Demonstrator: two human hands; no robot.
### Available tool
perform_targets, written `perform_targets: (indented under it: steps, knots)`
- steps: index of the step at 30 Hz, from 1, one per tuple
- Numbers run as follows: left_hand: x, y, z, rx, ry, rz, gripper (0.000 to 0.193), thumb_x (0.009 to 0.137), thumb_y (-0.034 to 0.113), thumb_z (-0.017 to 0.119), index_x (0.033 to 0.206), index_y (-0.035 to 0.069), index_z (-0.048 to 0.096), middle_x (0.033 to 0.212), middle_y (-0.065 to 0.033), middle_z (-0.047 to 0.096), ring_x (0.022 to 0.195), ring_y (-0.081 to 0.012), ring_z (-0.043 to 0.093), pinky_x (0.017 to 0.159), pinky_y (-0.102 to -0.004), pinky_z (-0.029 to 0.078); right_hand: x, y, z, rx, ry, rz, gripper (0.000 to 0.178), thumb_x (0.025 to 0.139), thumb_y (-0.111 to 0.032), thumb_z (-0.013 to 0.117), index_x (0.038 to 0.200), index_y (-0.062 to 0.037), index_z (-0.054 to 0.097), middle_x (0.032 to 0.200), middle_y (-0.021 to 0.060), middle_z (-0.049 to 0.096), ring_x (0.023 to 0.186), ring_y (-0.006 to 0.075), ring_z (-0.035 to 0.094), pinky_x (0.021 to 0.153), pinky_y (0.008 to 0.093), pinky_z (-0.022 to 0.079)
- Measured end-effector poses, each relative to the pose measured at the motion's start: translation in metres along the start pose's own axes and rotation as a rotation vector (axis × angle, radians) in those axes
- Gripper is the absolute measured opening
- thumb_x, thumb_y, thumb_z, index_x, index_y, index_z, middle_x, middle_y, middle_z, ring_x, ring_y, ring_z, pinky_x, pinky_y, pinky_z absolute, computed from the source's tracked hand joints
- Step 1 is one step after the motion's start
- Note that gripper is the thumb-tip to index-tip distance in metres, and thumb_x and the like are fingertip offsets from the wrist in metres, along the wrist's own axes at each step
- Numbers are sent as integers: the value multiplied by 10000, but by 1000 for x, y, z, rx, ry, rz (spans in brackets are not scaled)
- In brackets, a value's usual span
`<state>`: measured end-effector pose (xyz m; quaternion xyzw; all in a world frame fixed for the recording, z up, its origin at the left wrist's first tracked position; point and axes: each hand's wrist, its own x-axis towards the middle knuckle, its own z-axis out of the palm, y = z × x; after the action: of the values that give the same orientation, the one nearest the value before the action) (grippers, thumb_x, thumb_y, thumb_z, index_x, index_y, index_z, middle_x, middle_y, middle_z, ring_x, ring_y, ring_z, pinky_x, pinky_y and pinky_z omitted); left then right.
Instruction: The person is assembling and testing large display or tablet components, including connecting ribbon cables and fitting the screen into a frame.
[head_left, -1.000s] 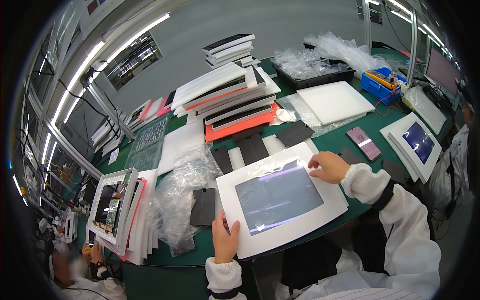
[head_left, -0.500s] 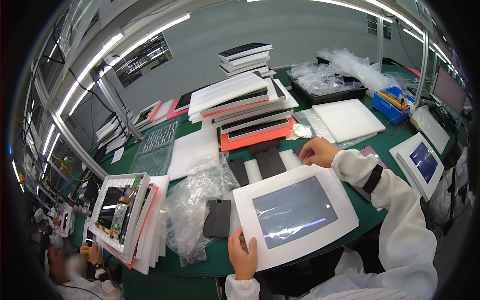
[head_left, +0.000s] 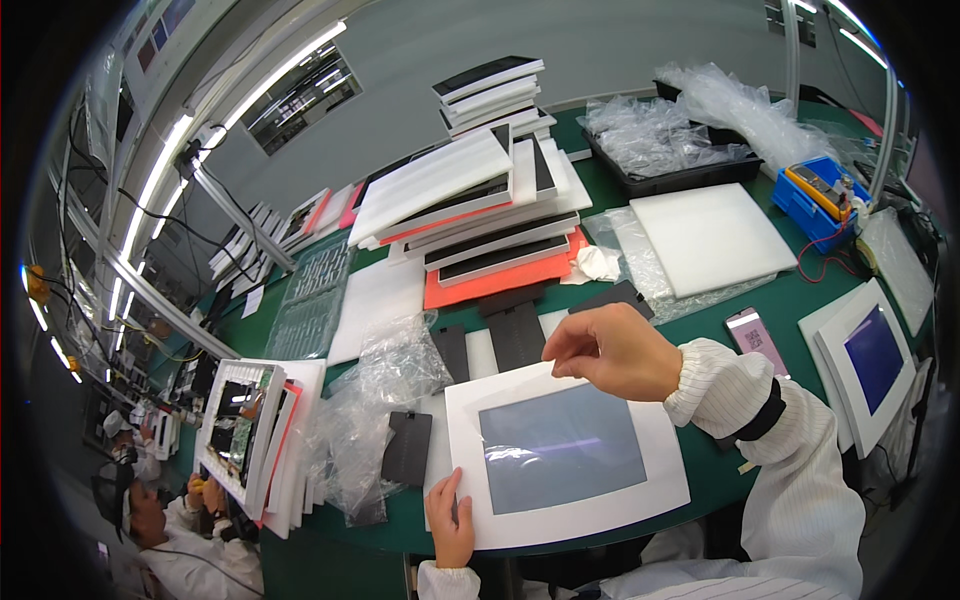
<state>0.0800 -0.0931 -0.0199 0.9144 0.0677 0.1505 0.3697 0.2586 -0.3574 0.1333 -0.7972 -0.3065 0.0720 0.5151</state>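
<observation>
A white-framed display panel (head_left: 661,450) lies in front of me, its grey screen facing up. My left hand (head_left: 452,522) grips the panel's lower left edge, with the thumb lying along the frame. Above the panel's far edge hangs my right hand (head_left: 622,352), thumb and fingertips pinched together. Whatever may be between those fingertips is too small to make out. Left of the panel lies a dark grey flat piece (head_left: 407,450); more dark pieces (head_left: 516,335) rest beyond its far edge.
Crumpled clear plastic (head_left: 385,385) and a panel with exposed circuitry (head_left: 238,420) lie on the left. Stacked panels and foam sheets (head_left: 440,190) stand at the back. A phone (head_left: 756,345), blue box (head_left: 815,215) and another display (head_left: 868,355) are right. Another person sits far left.
My right hand has moved up and away from the small dark pieces to above the panel's far edge, fingers pinched. The panel lies flatter. The whole view has shifted somewhat.
</observation>
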Motion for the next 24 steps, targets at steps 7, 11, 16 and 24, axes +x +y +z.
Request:
perform_targets:
  steps: [7,11,16,24]
  knots:
    - [-1,4,1,-46,-25,10,394,866,105,484,1255,38,490,1146,-139,486,1056,-264,445,935,-327,337,25,41,-81,-78,631,-119,118,725,-7,611,839,-5,643,754,115,661,701,205,648,665,287,503]
    - [-5,-5,-5,-48,-44,-31,400,854,81,482,1252,41,490,1148,-136,487,1045,-253,448,901,-314,359,1,103,-182,-433,1036,-15,146,738,-6,641,884,-10,644,776,78,654,672,133,612,634,245,483]
    - [-4,-15,-2,-68,-14,32,406,869,65,479,1276,53,479,1113,-72,491,879,-135,443,758,-223,361,-47,126,-200,-917,930,-436,91,698,-13,667,771,-51,629,813,70,618,784,222,589,711,321,447]
    - [-2,-26,-1,-5,-22,178,401,870,56,474,1270,29,475,1071,-56,502,780,-116,413,722,-215,364,-83,183,-162,-1000,406,172,128,664,-71,696,776,-133,689,853,50,640,893,230,574,833,363,420]
